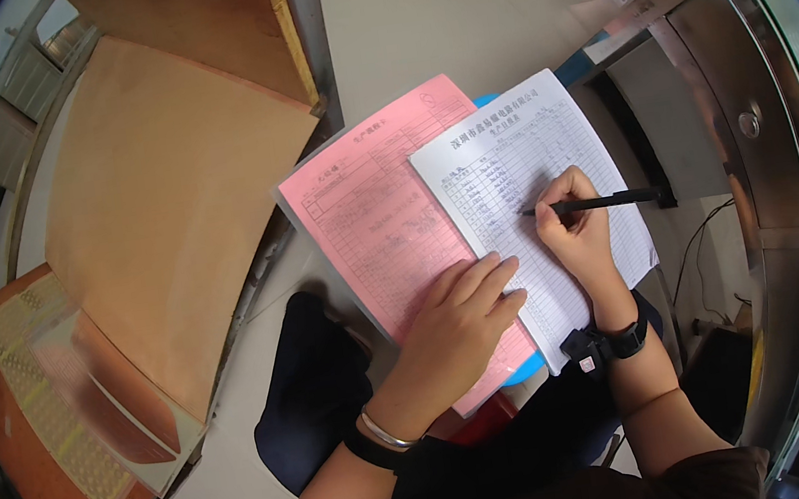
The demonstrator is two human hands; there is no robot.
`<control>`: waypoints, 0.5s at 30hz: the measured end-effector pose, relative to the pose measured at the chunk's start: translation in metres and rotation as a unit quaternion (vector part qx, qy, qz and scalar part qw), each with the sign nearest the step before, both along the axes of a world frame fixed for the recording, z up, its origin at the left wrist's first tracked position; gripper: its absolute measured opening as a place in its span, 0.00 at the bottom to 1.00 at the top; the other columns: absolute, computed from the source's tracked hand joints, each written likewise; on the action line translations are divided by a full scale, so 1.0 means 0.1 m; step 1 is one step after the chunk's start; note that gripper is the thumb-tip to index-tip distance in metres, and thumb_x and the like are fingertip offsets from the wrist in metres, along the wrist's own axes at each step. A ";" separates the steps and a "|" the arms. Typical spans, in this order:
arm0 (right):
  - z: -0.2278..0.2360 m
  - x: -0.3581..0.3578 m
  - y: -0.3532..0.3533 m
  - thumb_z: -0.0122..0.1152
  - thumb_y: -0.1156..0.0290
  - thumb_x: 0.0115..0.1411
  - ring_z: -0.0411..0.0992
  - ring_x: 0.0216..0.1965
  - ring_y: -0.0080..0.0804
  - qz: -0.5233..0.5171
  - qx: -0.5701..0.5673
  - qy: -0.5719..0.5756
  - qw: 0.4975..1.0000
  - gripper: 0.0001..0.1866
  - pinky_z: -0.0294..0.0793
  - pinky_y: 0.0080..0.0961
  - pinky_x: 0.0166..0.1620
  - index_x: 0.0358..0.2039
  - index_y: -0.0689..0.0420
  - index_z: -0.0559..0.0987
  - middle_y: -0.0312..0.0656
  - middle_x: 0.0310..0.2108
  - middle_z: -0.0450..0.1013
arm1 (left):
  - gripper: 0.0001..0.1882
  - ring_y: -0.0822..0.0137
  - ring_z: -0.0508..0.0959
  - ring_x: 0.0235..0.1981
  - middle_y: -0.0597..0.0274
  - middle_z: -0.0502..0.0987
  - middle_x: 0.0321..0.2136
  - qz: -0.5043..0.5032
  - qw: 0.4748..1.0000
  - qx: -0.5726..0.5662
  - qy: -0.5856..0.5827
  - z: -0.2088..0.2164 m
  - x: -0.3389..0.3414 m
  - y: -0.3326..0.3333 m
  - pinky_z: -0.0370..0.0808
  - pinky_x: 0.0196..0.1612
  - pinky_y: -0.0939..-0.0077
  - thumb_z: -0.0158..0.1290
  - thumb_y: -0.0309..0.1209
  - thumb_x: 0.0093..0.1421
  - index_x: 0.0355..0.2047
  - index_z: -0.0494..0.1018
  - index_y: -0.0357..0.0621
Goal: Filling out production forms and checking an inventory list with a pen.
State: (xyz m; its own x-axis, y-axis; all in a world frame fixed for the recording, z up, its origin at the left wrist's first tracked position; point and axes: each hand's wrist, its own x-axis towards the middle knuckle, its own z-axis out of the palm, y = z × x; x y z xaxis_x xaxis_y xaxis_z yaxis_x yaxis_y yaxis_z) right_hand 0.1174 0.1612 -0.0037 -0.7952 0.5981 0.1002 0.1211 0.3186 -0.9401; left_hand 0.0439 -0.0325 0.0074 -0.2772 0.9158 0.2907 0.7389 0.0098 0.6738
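My right hand [576,223] pinches a black pen [620,199], its tip on a white printed form [561,248] with a table grid. Handwriting fills the upper rows of that form. My left hand [464,317] lies flat with fingers stretched, over the pink printed form [366,224] and reaching to the white form's left edge. The white form overlaps the right side of the pink one. Both papers rest over my lap, with bits of something blue [526,370] showing beneath them.
At left stands a table with brown board [160,190] and a yellow-patterned sheet [55,396] under clear plastic. A metal cabinet [746,123] with a glass top edge is at right. Black cables [692,251] hang beside it. Pale floor tiles [428,3] lie ahead.
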 end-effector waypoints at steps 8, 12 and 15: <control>0.05 -0.03 -0.06 0.59 0.80 0.48 0.57 0.19 0.10 0.013 0.048 -0.044 0.998 0.09 0.55 0.09 0.21 0.21 0.56 0.66 0.28 0.17 0.63 | 0.12 0.60 0.66 0.54 0.57 0.70 0.49 0.000 1.000 -0.006 -0.002 -0.01 0.00 0.01 0.61 0.57 0.64 0.46 0.27 0.54 0.39 0.74 0.41; 0.04 -0.01 -0.03 0.59 0.80 0.47 0.58 0.20 0.10 0.014 0.058 -0.041 0.997 0.09 0.56 0.09 0.22 0.21 0.56 0.66 0.28 0.17 0.63 | 0.12 0.60 0.66 0.54 0.56 0.70 0.49 -0.003 1.000 -0.006 -0.002 0.00 0.01 0.02 0.60 0.58 0.64 0.46 0.27 0.54 0.39 0.74 0.40; 0.03 -0.01 -0.04 0.59 0.80 0.47 0.58 0.20 0.11 0.015 0.053 -0.049 0.997 0.09 0.57 0.10 0.23 0.21 0.56 0.66 0.29 0.18 0.64 | 0.12 0.60 0.66 0.54 0.56 0.70 0.49 -0.002 1.000 -0.007 -0.003 -0.01 0.01 0.02 0.60 0.58 0.64 0.46 0.27 0.55 0.39 0.74 0.41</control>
